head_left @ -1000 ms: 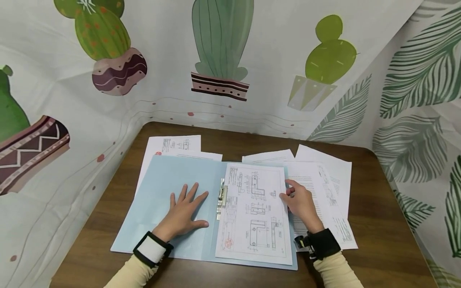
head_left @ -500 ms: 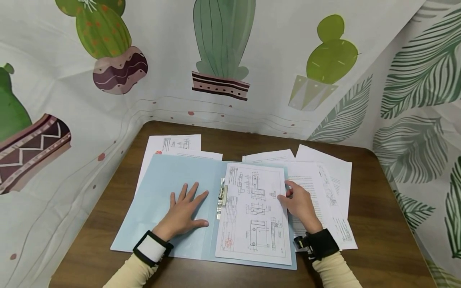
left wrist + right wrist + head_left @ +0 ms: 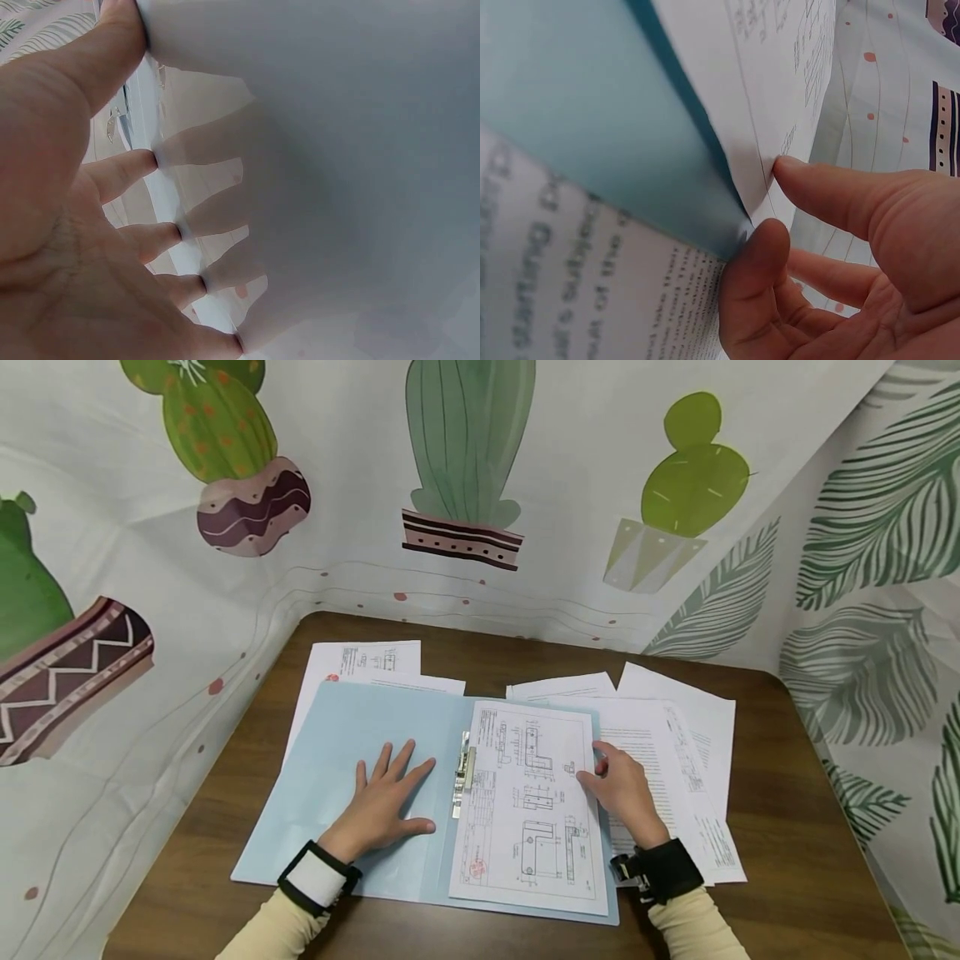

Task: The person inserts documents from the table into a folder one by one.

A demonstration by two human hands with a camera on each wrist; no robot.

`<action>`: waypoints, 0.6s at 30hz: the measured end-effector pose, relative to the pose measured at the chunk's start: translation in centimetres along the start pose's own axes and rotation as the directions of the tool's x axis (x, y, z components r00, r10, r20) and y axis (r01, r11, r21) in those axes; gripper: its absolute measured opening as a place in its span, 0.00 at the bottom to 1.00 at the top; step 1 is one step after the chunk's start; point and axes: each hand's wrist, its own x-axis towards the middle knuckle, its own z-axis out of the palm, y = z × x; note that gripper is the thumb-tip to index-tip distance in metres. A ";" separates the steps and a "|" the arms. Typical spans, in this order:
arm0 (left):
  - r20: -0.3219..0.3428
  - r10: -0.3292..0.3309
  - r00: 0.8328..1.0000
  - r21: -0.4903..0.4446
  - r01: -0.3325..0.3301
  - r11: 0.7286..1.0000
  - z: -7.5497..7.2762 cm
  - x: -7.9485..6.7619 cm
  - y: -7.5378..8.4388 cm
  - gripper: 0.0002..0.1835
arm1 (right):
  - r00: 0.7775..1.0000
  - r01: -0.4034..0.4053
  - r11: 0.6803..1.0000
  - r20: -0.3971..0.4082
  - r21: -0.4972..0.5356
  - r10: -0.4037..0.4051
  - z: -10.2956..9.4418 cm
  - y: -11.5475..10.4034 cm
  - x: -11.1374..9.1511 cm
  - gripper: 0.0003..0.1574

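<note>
A light blue folder [image 3: 337,710] lies spread on the table, a metal clip [image 3: 462,774] near its spine. On its right side lies a white sheet with technical drawings [image 3: 510,827] and a red stamp. My left hand [image 3: 386,806] rests flat on the bare left cover, fingers spread; in the left wrist view its fingertips [image 3: 169,231] meet the shiny blue surface. My right hand [image 3: 626,785] is at the sheet's right edge. Its thumb lies on top of the drawing and its curled index finger [image 3: 761,255] sits at the edge, pinching the paper there.
Printed papers [image 3: 652,735] lie partly under the folder's right side and beyond it. More papers [image 3: 363,660] stick out behind the left cover. The brown wooden table [image 3: 780,793] meets a cloth backdrop [image 3: 337,527] printed with cacti and leaves.
My right thumb has slid slightly inward over the drawing sheet, and the right hand has shifted a little left. The left hand stays in place on the cover.
</note>
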 end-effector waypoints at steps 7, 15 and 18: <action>0.003 -0.002 1.000 -0.001 0.002 1.000 0.1 0.0 0.0 0.52 | 1.000 0.009 1.000 0.010 0.001 -0.009 -0.1 0.0 -0.1 0.41; 0.003 0.000 1.000 -0.005 0.000 1.000 -0.2 0.0 0.2 0.52 | 1.000 0.023 1.000 -0.004 0.010 -0.023 -0.7 0.0 -0.2 0.39; 0.001 0.000 1.000 -0.004 0.000 1.000 -0.3 0.0 0.2 0.52 | 0.999 0.040 0.999 -0.027 0.017 -0.040 -1.3 0.1 -0.1 0.38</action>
